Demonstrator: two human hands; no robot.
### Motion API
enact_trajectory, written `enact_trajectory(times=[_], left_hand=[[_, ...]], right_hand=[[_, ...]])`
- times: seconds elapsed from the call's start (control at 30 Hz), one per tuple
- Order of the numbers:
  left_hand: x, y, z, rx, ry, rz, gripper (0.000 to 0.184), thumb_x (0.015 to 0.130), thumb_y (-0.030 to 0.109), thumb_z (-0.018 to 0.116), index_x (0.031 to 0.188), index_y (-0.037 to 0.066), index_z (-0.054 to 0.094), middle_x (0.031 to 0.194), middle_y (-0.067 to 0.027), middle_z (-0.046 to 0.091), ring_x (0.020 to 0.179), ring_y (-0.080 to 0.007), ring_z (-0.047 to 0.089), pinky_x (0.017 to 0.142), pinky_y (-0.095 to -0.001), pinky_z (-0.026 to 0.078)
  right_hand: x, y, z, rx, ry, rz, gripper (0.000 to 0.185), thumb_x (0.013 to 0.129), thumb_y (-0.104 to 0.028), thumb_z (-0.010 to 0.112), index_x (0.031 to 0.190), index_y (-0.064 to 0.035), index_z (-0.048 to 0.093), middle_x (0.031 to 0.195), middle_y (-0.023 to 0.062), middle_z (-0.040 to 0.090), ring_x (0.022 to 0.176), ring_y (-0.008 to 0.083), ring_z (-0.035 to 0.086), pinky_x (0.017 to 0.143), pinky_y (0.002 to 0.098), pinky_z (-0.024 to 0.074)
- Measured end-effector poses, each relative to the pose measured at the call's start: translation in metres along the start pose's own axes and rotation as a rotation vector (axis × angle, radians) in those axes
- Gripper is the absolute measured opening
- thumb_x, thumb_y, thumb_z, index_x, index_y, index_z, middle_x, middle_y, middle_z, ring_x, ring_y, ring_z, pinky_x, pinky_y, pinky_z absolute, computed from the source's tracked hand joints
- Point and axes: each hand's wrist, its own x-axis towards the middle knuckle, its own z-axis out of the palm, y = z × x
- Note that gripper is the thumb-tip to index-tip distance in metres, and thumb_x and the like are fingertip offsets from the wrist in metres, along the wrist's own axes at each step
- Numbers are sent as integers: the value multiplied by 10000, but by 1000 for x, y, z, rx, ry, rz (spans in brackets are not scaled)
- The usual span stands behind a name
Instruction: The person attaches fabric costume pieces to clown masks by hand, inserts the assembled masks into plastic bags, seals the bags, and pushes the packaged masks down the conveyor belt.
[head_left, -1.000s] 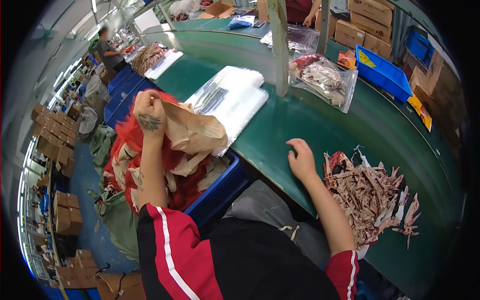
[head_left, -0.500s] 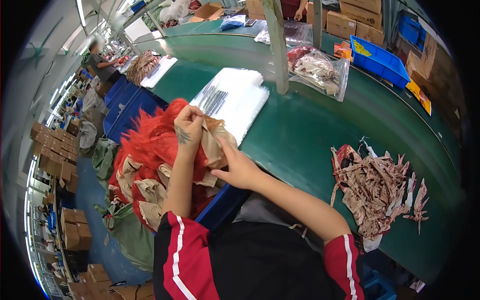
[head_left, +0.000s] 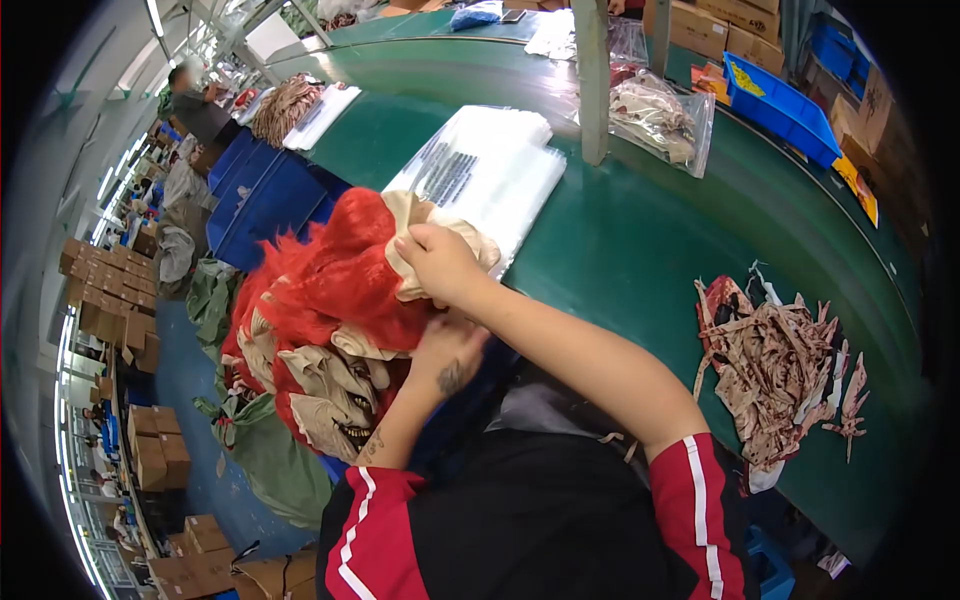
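Clock from my right hand (head_left: 442, 265): it pinches edge of pale mask (head_left: 403, 212), held just above red hair (head_left: 335, 265) at 9 o'clock. My left hand (head_left: 452, 352) at 6, fingers partly hidden; cannot tell its grip. More masks (head_left: 318, 395) heaped at 7, bag stack (head_left: 510, 175) at 1, brown-streaked pile (head_left: 765, 370) near 4.

A green bench (head_left: 620, 240) is bearing the load, and a post (head_left: 593, 80) is standing on it. Left of the post, bags (head_left: 500, 185) are lying in a flat stack; much farther left, a tan heap (head_left: 285, 112) is resting beside more white bags (head_left: 328, 116). Just right of the post, a filled bag (head_left: 655, 118) is lying. Right of the post and nearer, a stained pile (head_left: 768, 375) is sprawling, with one loose piece (head_left: 852, 408) lying at its right.
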Motion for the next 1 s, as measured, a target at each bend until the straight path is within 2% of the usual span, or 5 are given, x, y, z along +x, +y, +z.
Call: enact_trajectory(times=[0.13,0.27,0.53,0.67,1.0], left_hand=[[-19,-15,11,-21,233,-304,200,781,76,589,973,48,639,916,-149,632,883,-326,627,919,-512,448],[-8,-4,-5,-319,295,-692,221,781,98,590,991,31,609,922,-151,635,819,-339,641,748,-440,524],[-15,-27,4,-317,334,-801,215,808,119,594,992,32,524,762,-188,654,699,-370,667,654,-449,529],[-9,-40,15,-128,132,-878,357,794,185,591,1071,-7,475,788,-239,657,755,-422,665,696,-482,537],[-13,-76,48,-90,-165,-961,840,751,219,605,1379,-197,235,959,-337,643,865,-453,665,782,-482,548]], right_hand=[[9,-14,3,24,-21,-113,301,960,-227,570,756,-7,558,602,69,531,561,144,494,565,337,424],[20,-37,-4,40,-67,-202,307,956,-218,573,732,-9,556,584,45,485,572,122,461,564,326,414],[35,-52,-39,79,-30,-264,281,956,-209,570,774,-1,622,608,20,497,619,113,471,625,315,429],[35,-54,-46,22,107,-198,336,926,-218,570,687,18,570,596,151,513,561,242,491,603,389,432],[38,-70,-92,299,172,-51,318,946,-166,588,677,4,594,598,31,550,555,114,490,536,320,433]])
